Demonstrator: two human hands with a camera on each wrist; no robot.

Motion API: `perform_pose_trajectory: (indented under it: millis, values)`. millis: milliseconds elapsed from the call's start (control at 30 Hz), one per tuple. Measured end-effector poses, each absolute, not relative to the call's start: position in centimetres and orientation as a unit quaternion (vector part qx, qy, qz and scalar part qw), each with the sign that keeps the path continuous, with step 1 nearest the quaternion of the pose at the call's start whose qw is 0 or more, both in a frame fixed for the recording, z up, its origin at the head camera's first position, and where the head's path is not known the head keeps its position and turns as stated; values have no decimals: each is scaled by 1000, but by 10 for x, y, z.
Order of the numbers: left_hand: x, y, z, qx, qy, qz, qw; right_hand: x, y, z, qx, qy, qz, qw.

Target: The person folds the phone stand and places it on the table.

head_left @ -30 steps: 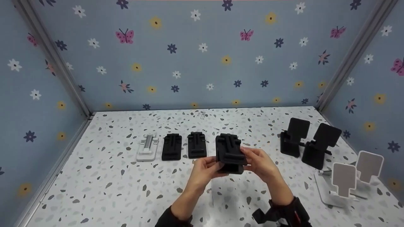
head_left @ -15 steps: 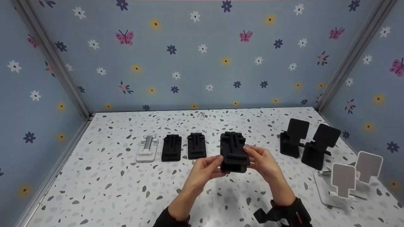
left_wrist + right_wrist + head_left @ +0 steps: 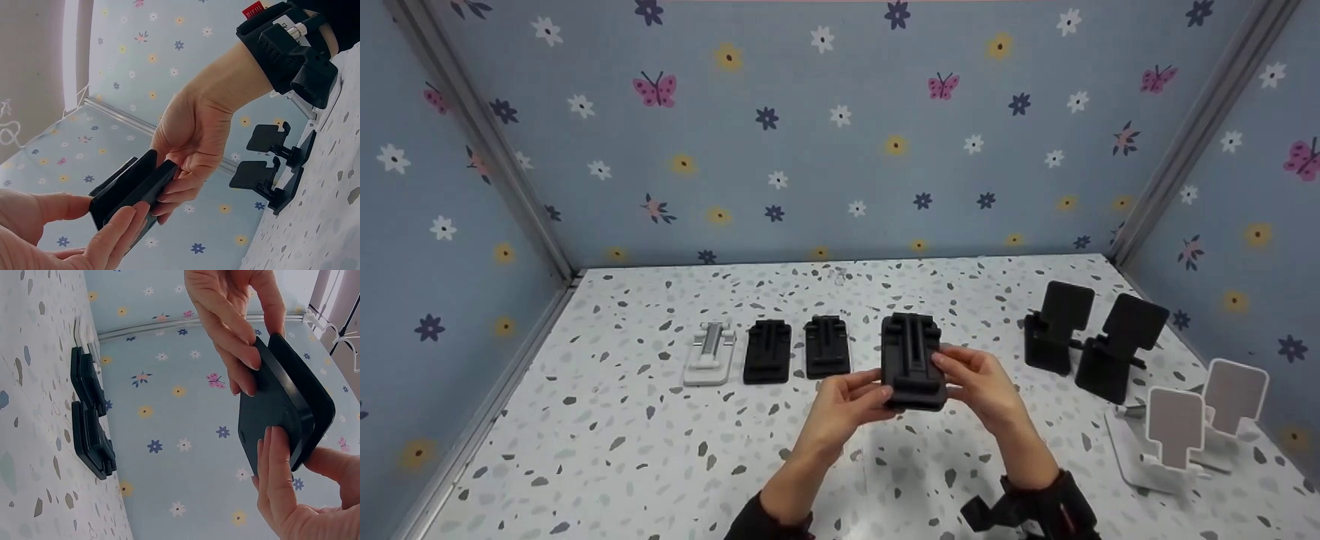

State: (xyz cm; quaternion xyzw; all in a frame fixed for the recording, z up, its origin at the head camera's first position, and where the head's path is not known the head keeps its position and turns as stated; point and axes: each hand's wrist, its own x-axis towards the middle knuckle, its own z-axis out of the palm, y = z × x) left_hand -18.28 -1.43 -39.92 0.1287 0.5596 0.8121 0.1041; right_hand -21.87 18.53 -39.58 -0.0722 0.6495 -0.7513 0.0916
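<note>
A black folding phone stand [image 3: 913, 360] is held up over the table in both hands. My left hand [image 3: 840, 411] pinches its left edge near the bottom, thumb on top and fingers beneath. My right hand [image 3: 988, 390] grips the right edge in the same way. The stand's two plates lie nearly parallel; in the right wrist view a narrow gap shows between the upper plate [image 3: 315, 391] and the base [image 3: 267, 405]. To its left lie two flat-folded black phone stands [image 3: 827, 346] and a folded white phone stand [image 3: 709, 354], in a row.
At the right stand two unfolded black phone stands [image 3: 1123, 345] and two unfolded white ones [image 3: 1176, 427], close to the side wall. Patterned panels [image 3: 840, 135] enclose the speckled table [image 3: 622, 450] at the back and sides.
The held stand's plates have come closer together, narrowing the gap at the front. Both hands have shifted slightly, and the stand has moved a little to the right.
</note>
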Motion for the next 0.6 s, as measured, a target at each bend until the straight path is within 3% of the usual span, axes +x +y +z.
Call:
perform_pose_trajectory:
  millis: [367,600]
  values:
    - [-187,-16,-403,115,562,814,92,-219,182,-400,-67,674,-732,74]
    - [-191,-27,-408,97,571,812,78,-217,192,-406,-111,702,-696,107]
